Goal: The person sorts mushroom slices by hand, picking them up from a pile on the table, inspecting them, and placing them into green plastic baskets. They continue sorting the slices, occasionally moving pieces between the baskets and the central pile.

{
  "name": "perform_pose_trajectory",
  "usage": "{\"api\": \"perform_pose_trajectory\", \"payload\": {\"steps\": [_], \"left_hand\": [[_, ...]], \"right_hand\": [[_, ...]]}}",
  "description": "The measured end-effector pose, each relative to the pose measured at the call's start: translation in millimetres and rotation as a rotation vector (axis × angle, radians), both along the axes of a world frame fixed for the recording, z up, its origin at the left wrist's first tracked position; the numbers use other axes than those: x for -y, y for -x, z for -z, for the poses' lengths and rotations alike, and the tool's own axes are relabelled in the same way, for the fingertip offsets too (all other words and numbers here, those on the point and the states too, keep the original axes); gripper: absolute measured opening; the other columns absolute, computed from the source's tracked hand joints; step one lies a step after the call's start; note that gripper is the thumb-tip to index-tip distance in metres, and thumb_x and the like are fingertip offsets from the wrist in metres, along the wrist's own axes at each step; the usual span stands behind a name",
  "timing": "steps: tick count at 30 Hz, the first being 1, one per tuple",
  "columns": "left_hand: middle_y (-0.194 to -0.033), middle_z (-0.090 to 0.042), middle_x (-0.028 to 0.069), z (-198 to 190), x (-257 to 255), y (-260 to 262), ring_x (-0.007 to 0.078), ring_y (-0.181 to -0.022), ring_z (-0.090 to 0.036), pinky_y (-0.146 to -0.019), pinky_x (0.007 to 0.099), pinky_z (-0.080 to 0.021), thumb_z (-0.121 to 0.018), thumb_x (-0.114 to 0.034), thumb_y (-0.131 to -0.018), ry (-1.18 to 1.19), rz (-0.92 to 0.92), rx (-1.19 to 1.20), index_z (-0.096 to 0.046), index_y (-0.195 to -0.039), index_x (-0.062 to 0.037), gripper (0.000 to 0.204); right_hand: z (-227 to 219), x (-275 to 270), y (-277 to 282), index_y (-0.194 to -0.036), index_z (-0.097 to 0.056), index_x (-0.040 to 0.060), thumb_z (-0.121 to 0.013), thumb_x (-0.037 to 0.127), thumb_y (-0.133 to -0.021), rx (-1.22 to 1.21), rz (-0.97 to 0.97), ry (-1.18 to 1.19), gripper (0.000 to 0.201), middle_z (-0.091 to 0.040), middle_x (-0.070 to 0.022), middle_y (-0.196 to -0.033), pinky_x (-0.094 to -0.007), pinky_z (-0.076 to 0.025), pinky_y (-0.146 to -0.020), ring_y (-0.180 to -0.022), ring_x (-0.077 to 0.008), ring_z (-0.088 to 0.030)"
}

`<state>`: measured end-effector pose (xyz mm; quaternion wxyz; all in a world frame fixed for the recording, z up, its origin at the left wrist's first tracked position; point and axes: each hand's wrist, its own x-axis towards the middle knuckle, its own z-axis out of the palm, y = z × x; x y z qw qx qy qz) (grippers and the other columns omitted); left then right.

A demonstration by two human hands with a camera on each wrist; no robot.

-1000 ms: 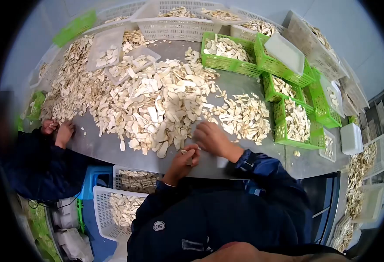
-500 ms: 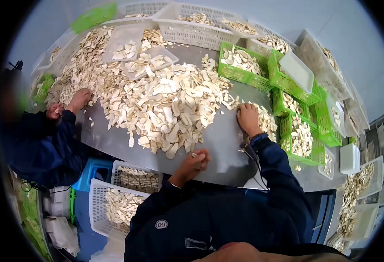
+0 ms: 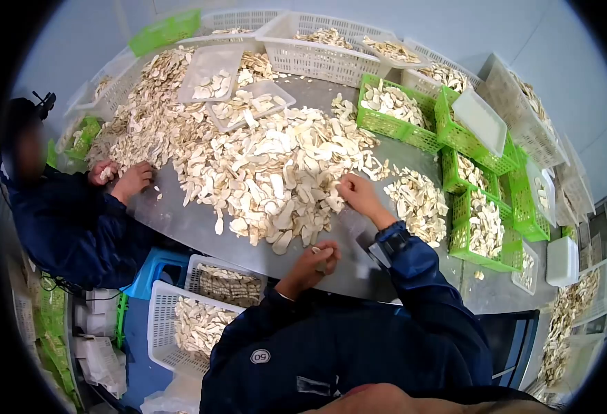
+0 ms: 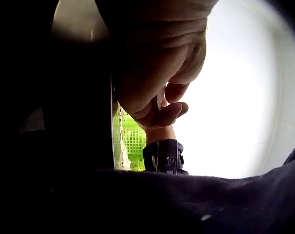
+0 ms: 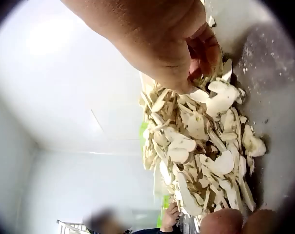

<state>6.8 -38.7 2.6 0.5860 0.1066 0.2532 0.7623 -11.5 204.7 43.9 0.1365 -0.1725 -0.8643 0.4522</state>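
Observation:
A large heap of pale dried slices (image 3: 276,172) covers the middle of the metal table. The right hand (image 3: 364,196) is at the heap's right edge; in the right wrist view its fingers (image 5: 206,53) curl down at the slices, pinching at one. Close to the table's front edge, the left hand (image 3: 313,268) is held with curled fingers around a small pale slice (image 3: 316,250). The left wrist view is dark, with the left hand (image 4: 162,73) and a thin piece between thumb and fingers. A smaller pile of slices (image 3: 419,207) lies to the right.
Green baskets (image 3: 486,259) with slices stand on the right, white crates (image 3: 317,58) along the back. Clear trays (image 3: 214,69) rest on the heap. Another person's hand (image 3: 133,181) is at the left. White baskets (image 3: 169,352) sit below the table's front edge.
The right hand went right to the smaller pile and has come back left to the big heap's edge. The left hand stays near the table's front edge, still holding its slice.

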Motion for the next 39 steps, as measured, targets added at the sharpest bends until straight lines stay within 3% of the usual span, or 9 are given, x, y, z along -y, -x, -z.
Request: {"api": "perform_pose_trajectory", "payload": {"steps": [1,4,15,21,27,30,32,35,39], "left_hand": [[-0.094,-0.060,0.0044,2,-1,0,0.0108,-0.064,-0.047,-0.060,0.0258,-0.038,-0.052,-0.016,-0.097,0.003,0.001,0.001,-0.055,-0.117,-0.0081,0.022],[-0.095,-0.060,0.0049,8,-3,-2,0.0106,-0.065,-0.047,-0.059,0.0254,-0.038,-0.051,-0.016,-0.098,0.008,0.016,0.009,-0.056,-0.117,-0.0080,0.021],[-0.095,-0.059,0.0046,0,0,0,0.0101,-0.066,-0.047,-0.061,0.0252,-0.037,-0.050,-0.015,-0.098,-0.002,0.016,0.004,-0.055,-0.117,-0.0084,0.021],[-0.092,-0.059,0.0029,-7,-1,-2,0.0098,-0.067,-0.047,-0.061,0.0245,-0.038,-0.051,-0.018,-0.098,0.014,0.006,-0.008,-0.055,-0.115,-0.0089,0.019],[-0.093,-0.059,0.0036,-2,-2,0,0.0097,-0.068,-0.047,-0.061,0.0249,-0.038,-0.051,-0.017,-0.098,-0.003,0.015,0.003,-0.055,-0.115,-0.0082,0.019],[-0.094,-0.059,0.0040,0,-1,0,0.0095,-0.067,-0.047,-0.061,0.0249,-0.039,-0.051,-0.017,-0.098,-0.020,0.008,-0.002,-0.055,-0.114,-0.0086,0.019],[-0.094,-0.059,0.0039,-3,-1,-1,0.0093,-0.067,-0.047,-0.061,0.0249,-0.039,-0.052,-0.017,-0.098,-0.026,0.007,0.003,-0.055,-0.114,-0.0088,0.019],[-0.094,-0.059,0.0036,0,-3,0,0.0094,-0.067,-0.047,-0.061,0.0251,-0.039,-0.052,-0.017,-0.098,-0.035,0.017,0.006,-0.055,-0.114,-0.0089,0.019],[-0.096,-0.058,0.0052,-1,-1,-1,0.0098,-0.066,-0.044,-0.060,0.0239,-0.036,-0.050,-0.016,-0.098,0.002,0.007,-0.010,-0.055,-0.116,-0.0093,0.020]], "right_hand": [[-2,-6,-9,-0.085,-0.059,0.0049,-0.066,0.024,-0.089,0.085,0.012,0.142,0.021,-0.062,0.0003,-0.070,-0.0266,-0.048,-0.059,-0.066,-0.0087,-0.061],[-6,-19,-35,-0.099,-0.055,0.0088,-0.063,0.022,-0.094,0.110,-0.014,0.455,0.016,-0.061,0.0025,-0.077,-0.0196,-0.047,-0.056,-0.071,-0.0071,-0.064],[-19,-8,-64,-0.113,-0.054,0.0066,-0.058,0.025,-0.096,0.162,0.044,0.685,0.025,-0.062,-0.0011,-0.083,-0.0223,-0.052,-0.063,-0.076,-0.0110,-0.066],[-13,-5,-79,-0.112,-0.061,0.0073,-0.058,0.029,-0.096,0.179,-0.033,0.575,0.027,-0.061,0.0017,-0.078,-0.0208,-0.050,-0.060,-0.068,-0.0069,-0.062],[-27,-25,-84,-0.101,-0.066,0.0058,-0.057,0.029,-0.097,0.581,-0.383,0.411,0.025,-0.062,0.0008,-0.073,-0.0210,-0.047,-0.051,-0.057,-0.0067,-0.057],[-59,-56,-75,-0.100,-0.066,0.0052,-0.056,0.027,-0.097,0.309,-0.215,0.348,0.024,-0.065,-0.0015,-0.076,-0.0212,-0.046,-0.052,-0.059,-0.0066,-0.057],[-79,-66,-59,-0.102,-0.065,0.0038,-0.055,0.024,-0.096,-0.186,0.139,0.456,0.023,-0.066,-0.0039,-0.081,-0.0206,-0.047,-0.057,-0.065,-0.0063,-0.059],[-71,-72,-46,-0.119,-0.057,0.0048,-0.056,0.025,-0.096,-0.280,0.211,0.393,0.031,-0.066,-0.0028,-0.090,-0.0215,-0.048,-0.062,-0.075,-0.0072,-0.060],[-32,-31,-29,-0.122,-0.054,0.0077,-0.063,0.024,-0.087,-0.003,-0.199,-0.259,0.040,-0.063,-0.0121,-0.087,-0.0391,-0.051,-0.074,-0.079,-0.0300,-0.062]]}}
